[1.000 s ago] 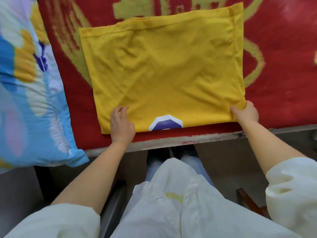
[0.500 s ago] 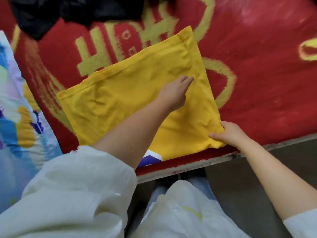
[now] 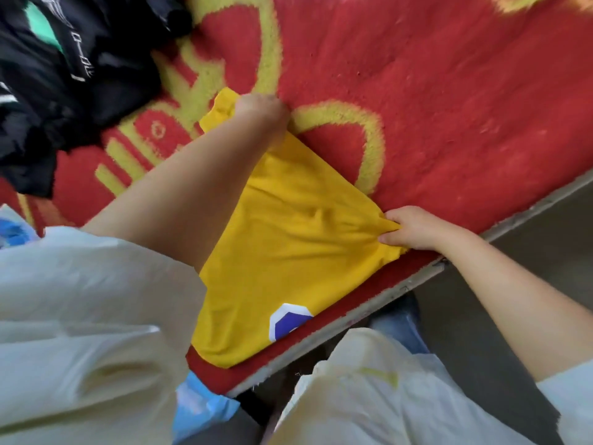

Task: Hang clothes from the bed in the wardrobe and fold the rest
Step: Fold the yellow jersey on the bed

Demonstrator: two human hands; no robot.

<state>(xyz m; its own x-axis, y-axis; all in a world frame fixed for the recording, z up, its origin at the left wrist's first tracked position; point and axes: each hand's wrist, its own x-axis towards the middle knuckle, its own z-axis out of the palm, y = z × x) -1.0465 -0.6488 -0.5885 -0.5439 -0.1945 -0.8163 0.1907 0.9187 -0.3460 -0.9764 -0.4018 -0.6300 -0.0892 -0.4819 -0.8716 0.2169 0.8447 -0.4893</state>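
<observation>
A folded yellow garment (image 3: 288,252) with a blue and white emblem near its front edge lies on the red bed cover (image 3: 449,107). My left hand (image 3: 261,106) reaches across it to the far corner and grips the cloth there; its fingers are hidden from me. My right hand (image 3: 414,228) pinches the near right corner, where the fabric bunches into creases. My left forearm covers much of the garment's left side.
A heap of black clothing (image 3: 64,75) lies at the back left of the bed. A blue patterned pillow (image 3: 12,229) shows at the left. The bed's edge (image 3: 417,281) runs diagonally past my white-clad body, with floor to the right.
My left hand has gone from flat on the middle of the yellow garment to its far corner. My right hand keeps the near right corner, now more bunched. The view has moved closer.
</observation>
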